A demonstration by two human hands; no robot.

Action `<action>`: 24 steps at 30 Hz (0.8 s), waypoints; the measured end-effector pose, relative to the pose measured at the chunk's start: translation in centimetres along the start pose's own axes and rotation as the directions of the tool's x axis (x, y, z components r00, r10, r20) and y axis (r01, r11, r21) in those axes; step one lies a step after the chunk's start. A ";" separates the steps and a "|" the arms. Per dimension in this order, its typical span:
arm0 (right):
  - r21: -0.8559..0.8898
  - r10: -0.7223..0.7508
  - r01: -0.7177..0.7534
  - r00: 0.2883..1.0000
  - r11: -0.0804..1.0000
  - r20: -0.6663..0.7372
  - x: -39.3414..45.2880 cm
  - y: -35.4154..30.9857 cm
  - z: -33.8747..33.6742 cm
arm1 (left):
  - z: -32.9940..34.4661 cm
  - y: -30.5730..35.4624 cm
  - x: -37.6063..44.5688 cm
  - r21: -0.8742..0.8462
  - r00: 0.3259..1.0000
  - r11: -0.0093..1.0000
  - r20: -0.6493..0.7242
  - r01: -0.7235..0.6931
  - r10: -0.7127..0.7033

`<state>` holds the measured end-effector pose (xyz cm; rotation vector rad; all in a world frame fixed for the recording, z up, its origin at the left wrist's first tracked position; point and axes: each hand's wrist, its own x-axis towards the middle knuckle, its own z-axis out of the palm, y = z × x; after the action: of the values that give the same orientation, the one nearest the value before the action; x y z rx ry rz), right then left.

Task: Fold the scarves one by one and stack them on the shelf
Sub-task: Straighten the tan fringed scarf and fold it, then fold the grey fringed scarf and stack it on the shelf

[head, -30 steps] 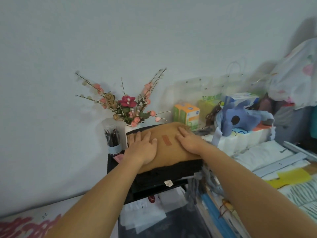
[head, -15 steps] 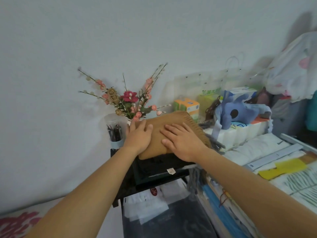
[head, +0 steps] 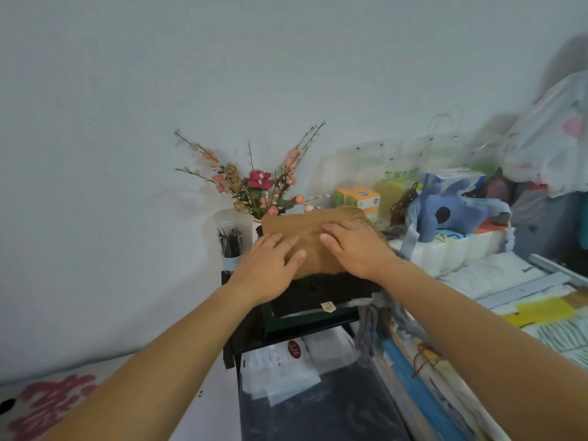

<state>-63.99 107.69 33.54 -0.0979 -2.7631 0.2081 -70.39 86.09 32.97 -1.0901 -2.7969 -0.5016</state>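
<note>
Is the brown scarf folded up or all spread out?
Folded: the brown scarf is a compact bundle on the black scarf, under both hands.

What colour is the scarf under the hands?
The scarf is tan brown, lying on a black folded one. The head view shows it best.

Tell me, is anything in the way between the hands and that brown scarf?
Nothing visible. The left hand and right hand both lie flat on the folded brown scarf, which already sits on a black scarf on the shelf.
</note>
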 end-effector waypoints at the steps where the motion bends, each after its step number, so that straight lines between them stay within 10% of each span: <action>1: 0.000 -0.001 0.001 1.000 1.000 -0.007 -0.2 -0.3 -0.5 | -0.6 0.1 0.0 -0.026 1.000 1.000 -0.017 0.008 -0.008; 7: 0.034 -0.134 0.138 0.986 0.990 -0.101 0.0 -7.0 -3.8 | -4.3 0.8 -1.8 -0.134 0.990 0.988 -0.108 0.072 -0.087; 14: 0.462 -0.173 0.230 0.971 0.857 -0.162 -1.3 -20.2 2.3 | -5.9 -5.9 -11.7 -0.092 0.863 0.914 -0.302 0.396 -0.405; 24: 0.598 -0.200 -0.068 0.907 0.798 0.370 -19.9 -33.6 21.8 | 6.9 -16.9 -39.6 -0.087 0.632 0.627 0.042 0.774 -0.774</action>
<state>-54.73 69.73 11.71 0.2444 -2.9447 1.2074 -52.32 51.34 13.73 0.2221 -3.1470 -0.6909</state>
